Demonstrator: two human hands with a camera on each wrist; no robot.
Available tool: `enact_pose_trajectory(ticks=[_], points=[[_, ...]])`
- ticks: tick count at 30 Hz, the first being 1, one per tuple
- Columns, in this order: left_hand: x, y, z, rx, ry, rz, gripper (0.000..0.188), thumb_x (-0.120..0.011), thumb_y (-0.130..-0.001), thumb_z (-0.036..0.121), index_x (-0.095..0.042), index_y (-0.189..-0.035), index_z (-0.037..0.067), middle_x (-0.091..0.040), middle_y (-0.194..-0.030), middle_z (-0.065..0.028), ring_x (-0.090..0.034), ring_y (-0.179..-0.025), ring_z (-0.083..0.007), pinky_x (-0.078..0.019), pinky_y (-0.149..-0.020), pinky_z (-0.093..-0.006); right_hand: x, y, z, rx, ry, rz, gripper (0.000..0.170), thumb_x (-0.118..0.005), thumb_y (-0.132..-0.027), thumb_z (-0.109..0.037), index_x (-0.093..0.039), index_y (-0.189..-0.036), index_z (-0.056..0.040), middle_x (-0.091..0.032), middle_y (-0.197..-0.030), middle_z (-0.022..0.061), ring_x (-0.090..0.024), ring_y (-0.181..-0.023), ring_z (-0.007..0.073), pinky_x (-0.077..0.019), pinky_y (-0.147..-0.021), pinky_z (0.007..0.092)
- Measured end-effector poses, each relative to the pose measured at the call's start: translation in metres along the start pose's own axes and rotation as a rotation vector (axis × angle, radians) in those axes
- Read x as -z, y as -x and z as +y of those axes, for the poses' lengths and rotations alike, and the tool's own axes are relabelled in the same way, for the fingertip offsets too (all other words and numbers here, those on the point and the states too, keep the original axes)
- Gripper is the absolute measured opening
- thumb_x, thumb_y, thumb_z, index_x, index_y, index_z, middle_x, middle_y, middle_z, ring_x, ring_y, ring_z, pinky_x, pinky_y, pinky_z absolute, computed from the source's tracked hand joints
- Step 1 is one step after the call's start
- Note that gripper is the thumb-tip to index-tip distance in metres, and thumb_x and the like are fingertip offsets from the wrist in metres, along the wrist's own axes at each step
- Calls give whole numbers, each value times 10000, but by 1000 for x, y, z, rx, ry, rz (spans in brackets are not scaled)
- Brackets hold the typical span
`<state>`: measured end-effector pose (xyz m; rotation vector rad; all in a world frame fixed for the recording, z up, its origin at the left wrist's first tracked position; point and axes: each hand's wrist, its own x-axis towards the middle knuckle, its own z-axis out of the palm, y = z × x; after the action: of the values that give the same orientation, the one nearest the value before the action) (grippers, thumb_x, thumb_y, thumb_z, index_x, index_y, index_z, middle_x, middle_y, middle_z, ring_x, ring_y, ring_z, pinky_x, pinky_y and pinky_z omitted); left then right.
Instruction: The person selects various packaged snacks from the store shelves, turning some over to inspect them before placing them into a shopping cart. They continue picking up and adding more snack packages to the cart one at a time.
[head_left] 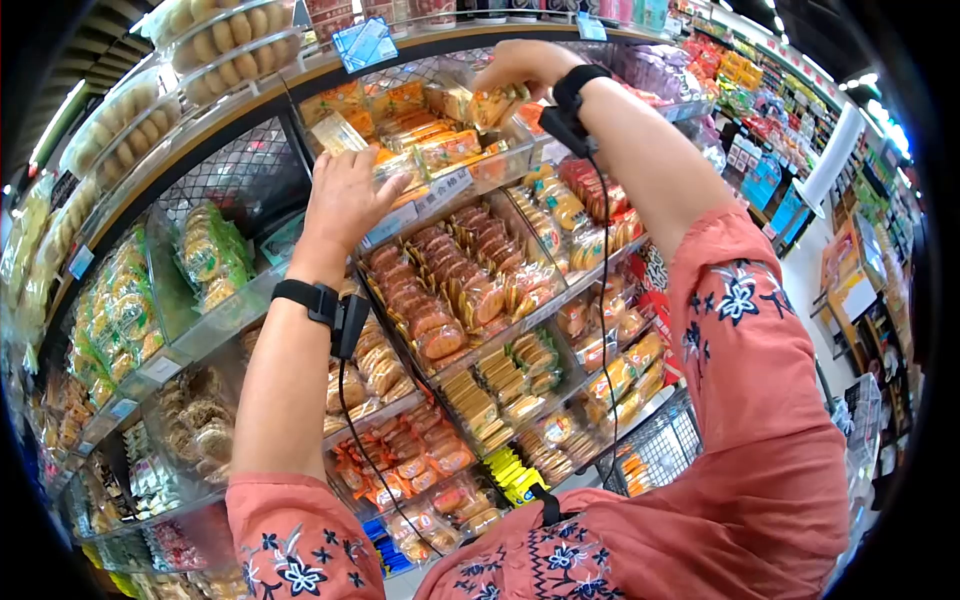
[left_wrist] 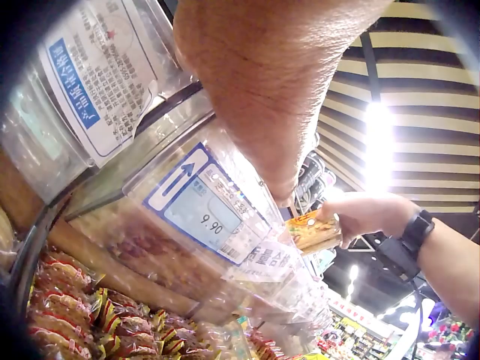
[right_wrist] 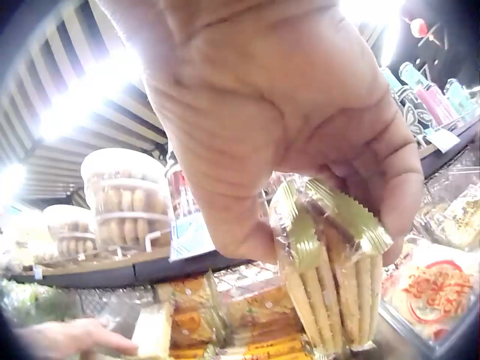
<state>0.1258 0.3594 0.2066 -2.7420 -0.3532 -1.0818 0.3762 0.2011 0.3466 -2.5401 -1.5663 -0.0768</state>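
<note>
In the head view my right hand [head_left: 525,68] is at the back right of the upper bin. Its thumb and fingers pinch wrapped biscuits [right_wrist: 330,277], thin pale slabs in clear wrappers with gold crimped ends, held upright in the right wrist view. My left hand [head_left: 345,200] reaches over the front left of the same bin, fingers extended and thumb spread. Its fingertips are right at a pale upright pack [right_wrist: 154,330] in the right wrist view. Orange and yellow wrapped packs [head_left: 445,150] lie in the bin between the hands.
A clear bin front [head_left: 470,185] with price tags runs below both hands. Lower bins hold brown wrapped biscuits [head_left: 440,280]. Round tubs of cookies [head_left: 235,40] stand on the shelf above. Cables [head_left: 605,280] hang from both wrists. A wire basket [head_left: 665,445] is at lower right.
</note>
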Motion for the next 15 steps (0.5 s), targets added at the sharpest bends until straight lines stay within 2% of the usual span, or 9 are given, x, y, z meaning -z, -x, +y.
enact_pose_trajectory(ticks=[3,5,7,8,9,11,13,14,15], points=[[2,0,2,17,14,-15,597,-573,-962,511,-618,-1252,-9,-660,-1129,-212,-588,-1131,-365,-315,-1132,-510,26,21,-3,-93,-354,63,513,-681,-811,-476,-700,-775,36,-670,-682,92,-651,-533,174,-553,-492,299],[4,0,2,10,7,-11,578,-582,-958,497,-622,-1237,-8,-661,-1129,-208,-591,-1126,-364,-322,-1130,-517,24,-3,7,4,-350,136,538,-686,-813,-515,-724,-824,21,-698,-720,124,-677,-561,169,-580,-540,272],[4,1,3,2,0,-4,571,-584,-958,492,-623,-1235,-6,-662,-1125,-205,-592,-1126,-361,-325,-1128,-521,-3,-11,-2,130,-630,200,592,-714,-786,-527,-706,-805,64,-687,-694,137,-694,-588,193,-593,-562,305],[4,0,4,0,2,0,568,-585,-958,491,-623,-1234,-4,-662,-1122,-204,-592,-1125,-360,-327,-1126,-522,-27,-29,-7,87,-626,310,574,-754,-757,-503,-699,-767,68,-711,-737,174,-715,-620,278,-601,-595,352],[3,0,3,-1,1,3,565,-585,-958,490,-624,-1232,-2,-662,-1119,-203,-592,-1124,-360,-329,-1125,-524,-43,-34,-21,92,-352,531,542,-766,-747,-416,-650,-823,108,-707,-796,276,-733,-750,368,-606,-692,411],[3,0,2,-2,-2,2,561,-587,-956,490,-626,-1229,1,-662,-1113,-202,-593,-1122,-360,-332,-1123,-526,-81,-41,-42,123,-324,666,533,-761,-746,-323,-577,-954,132,-675,-890,358,-706,-889,436,-586,-798,462],[3,0,3,2,-1,-3,557,-590,-954,490,-628,-1224,5,-661,-1107,-200,-593,-1119,-361,-335,-1120,-527,-99,-34,-61,142,-300,674,566,-758,-751,-267,-495,-1060,128,-645,-968,364,-673,-968,464,-567,-843,487],[-3,1,1,-48,7,110,482,-656,-909,425,-646,-1148,6,-662,-991,-181,-603,-1025,-356,-371,-1067,-524,-115,-46,-62,169,-304,700,561,-780,-753,-262,-499,-1074,103,-617,-1040,338,-652,-977,487,-559,-865,488],[-2,0,1,-49,11,109,483,-655,-910,428,-647,-1146,6,-662,-991,-182,-603,-1026,-356,-370,-1068,-523,-125,-51,-63,192,-283,696,565,-784,-751,-266,-496,-1072,98,-614,-1041,335,-650,-982,486,-557,-870,487]])
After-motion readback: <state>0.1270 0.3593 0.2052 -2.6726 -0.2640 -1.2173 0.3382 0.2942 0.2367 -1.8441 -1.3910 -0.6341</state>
